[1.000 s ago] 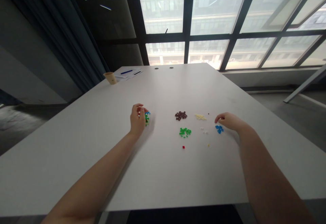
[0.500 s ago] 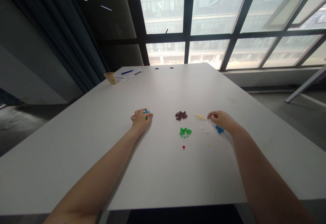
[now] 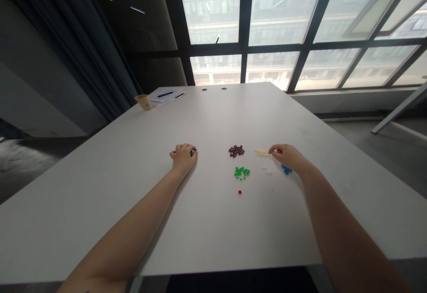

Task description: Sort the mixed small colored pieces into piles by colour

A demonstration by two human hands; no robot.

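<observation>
My left hand (image 3: 183, 155) rests on the white table with its fingers curled round a small toy-brick build (image 3: 192, 152). Only a green bit of it shows by the thumb; the rest lies under the fingers. On the right, my right hand (image 3: 283, 154) has thumb and fingertips pinched together at the right end of a cream brick pile (image 3: 262, 152). Whatever lies between those fingertips is too small to make out. Blue bricks (image 3: 286, 169) lie just under the right wrist. A few white bricks (image 3: 267, 170) are scattered below the cream pile.
Between the hands lie brown bricks (image 3: 236, 151) and green bricks (image 3: 242, 172). Nearer me are a single red brick (image 3: 239, 192) and a tiny yellow piece (image 3: 272, 189). A paper cup (image 3: 144, 102) stands at the far left beside papers (image 3: 163, 99) with pens.
My right fingertips have come slightly left, up to the cream pile. The left fingers have shifted over the build, covering the blue part that showed before.
</observation>
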